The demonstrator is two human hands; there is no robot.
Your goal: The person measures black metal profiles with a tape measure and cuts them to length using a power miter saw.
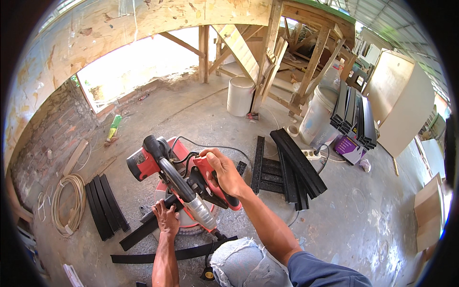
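Note:
A red and black miter saw (179, 177) stands on the floor in front of me. My right hand (222, 172) is closed around its red handle. Across the saw's base lies a black strip (139, 233), and my left hand (166, 219) holds it down there, fingers curled over it. The saw head hides the strip's far part and most of the blade. Nearer to me, another long black strip (143, 259) lies crosswise on the floor, partly behind my left forearm. A yellow and black tape measure (208, 274) sits beside my denim-covered knee (246, 265).
Several short black strips (106, 206) and a coiled hose (67, 205) lie left. More black pieces (296, 167) are stacked right of the saw, near a power strip (311, 154). Beyond stand a white bucket (240, 95) and a bundle of dark profiles (354, 115). A cord trails from the saw.

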